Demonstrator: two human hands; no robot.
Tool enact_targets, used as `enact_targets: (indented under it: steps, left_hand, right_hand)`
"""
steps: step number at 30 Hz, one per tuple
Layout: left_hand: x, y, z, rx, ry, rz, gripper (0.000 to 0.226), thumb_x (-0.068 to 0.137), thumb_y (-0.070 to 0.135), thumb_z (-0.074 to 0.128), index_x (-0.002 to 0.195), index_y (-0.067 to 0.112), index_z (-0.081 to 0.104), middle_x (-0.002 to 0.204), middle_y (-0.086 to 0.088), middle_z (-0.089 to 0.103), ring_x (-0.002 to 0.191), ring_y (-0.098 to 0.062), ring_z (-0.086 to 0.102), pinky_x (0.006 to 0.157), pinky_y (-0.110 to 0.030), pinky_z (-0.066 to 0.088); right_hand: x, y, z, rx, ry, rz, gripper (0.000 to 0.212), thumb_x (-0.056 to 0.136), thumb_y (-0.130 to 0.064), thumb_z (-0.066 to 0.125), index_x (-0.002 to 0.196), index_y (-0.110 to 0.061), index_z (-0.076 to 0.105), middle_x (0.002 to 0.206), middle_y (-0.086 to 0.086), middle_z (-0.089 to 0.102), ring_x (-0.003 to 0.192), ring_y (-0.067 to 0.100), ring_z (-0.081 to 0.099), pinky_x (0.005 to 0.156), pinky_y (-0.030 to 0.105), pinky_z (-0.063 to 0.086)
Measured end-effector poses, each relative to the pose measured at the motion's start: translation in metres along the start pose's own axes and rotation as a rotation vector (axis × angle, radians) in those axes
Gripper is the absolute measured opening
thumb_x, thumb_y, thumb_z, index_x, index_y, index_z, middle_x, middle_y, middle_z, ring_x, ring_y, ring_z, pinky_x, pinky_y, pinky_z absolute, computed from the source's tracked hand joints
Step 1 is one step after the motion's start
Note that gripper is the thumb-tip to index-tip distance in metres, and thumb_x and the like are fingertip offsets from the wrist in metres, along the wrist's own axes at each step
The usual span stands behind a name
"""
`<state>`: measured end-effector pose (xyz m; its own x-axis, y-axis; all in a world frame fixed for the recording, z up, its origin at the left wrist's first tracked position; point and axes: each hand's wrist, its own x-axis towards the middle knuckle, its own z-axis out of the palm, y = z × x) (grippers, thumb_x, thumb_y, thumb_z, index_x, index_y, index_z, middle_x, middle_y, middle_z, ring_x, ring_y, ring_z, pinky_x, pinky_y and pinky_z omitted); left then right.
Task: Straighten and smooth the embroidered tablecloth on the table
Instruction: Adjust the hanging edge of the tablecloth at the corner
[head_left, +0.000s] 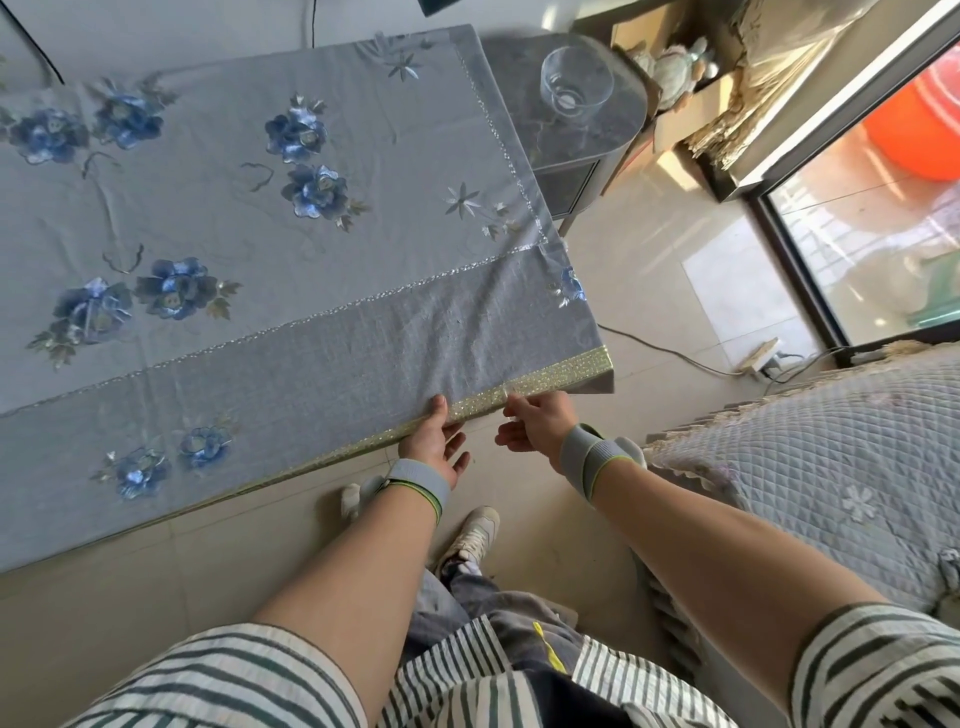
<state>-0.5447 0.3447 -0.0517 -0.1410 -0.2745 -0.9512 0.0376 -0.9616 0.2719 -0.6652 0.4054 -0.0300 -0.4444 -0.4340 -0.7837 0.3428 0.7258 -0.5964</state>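
Observation:
A grey-blue tablecloth (291, 249) with blue embroidered flowers and a gold-green trimmed hem covers the table, with soft creases near its centre. My left hand (439, 441) pinches the near hem, thumb on top of the cloth and fingers under the edge. My right hand (535, 426) holds the same hem a short way to the right, near the table's near right corner. Both wrists wear grey bands.
A small dark side table (582, 150) carrying a glass bowl (574, 85) stands just past the table's right edge. A quilted sofa cover (831, 467) lies at my right. A cable and power strip (761, 358) are on the tiled floor. A glass door is at far right.

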Motion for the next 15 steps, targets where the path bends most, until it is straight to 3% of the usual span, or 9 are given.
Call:
enact_targets:
  steps: [7, 9, 11, 15]
  left_hand:
    - [-0.001, 0.0, 0.0, 0.011, 0.004, 0.01, 0.029, 0.086, 0.049, 0.062, 0.098, 0.022, 0.063, 0.102, 0.0, 0.064, 0.103, -0.018, 0.055, 0.084, -0.039, 0.042]
    - [-0.002, 0.0, 0.0, 0.015, 0.006, 0.01, 0.033, 0.085, 0.048, 0.064, 0.104, 0.022, 0.063, 0.097, 0.001, 0.064, 0.103, -0.018, 0.055, 0.084, -0.039, 0.042]
    - [-0.003, 0.0, 0.0, 0.021, 0.009, 0.019, 0.036, 0.085, 0.048, 0.065, 0.109, 0.021, 0.063, 0.094, 0.002, 0.064, 0.103, -0.018, 0.056, 0.083, -0.039, 0.042]
    - [-0.003, 0.001, 0.0, 0.015, 0.016, 0.02, 0.043, 0.085, 0.049, 0.065, 0.117, 0.02, 0.061, 0.097, 0.002, 0.065, 0.105, -0.018, 0.056, 0.083, -0.038, 0.042]
  right_hand:
    - [0.002, 0.005, -0.003, 0.002, 0.008, -0.029, 0.029, 0.098, -0.025, 0.05, 0.075, -0.006, 0.053, 0.067, 0.016, 0.062, 0.04, 0.012, 0.064, 0.043, 0.023, 0.051]
    - [0.0, 0.006, -0.008, -0.013, 0.007, 0.018, 0.03, 0.095, -0.035, 0.055, 0.086, -0.006, 0.055, 0.07, 0.016, 0.064, 0.046, 0.017, 0.065, 0.046, 0.025, 0.051]
    - [-0.002, 0.006, -0.013, -0.096, -0.017, 0.111, 0.045, 0.091, -0.051, 0.054, 0.09, -0.006, 0.057, 0.075, 0.014, 0.067, 0.053, 0.019, 0.066, 0.047, 0.023, 0.051]
    - [0.0, -0.001, -0.012, -0.122, -0.071, 0.172, 0.049, 0.095, -0.051, 0.045, 0.075, -0.009, 0.057, 0.067, 0.004, 0.06, 0.038, 0.007, 0.056, 0.041, 0.015, 0.041]
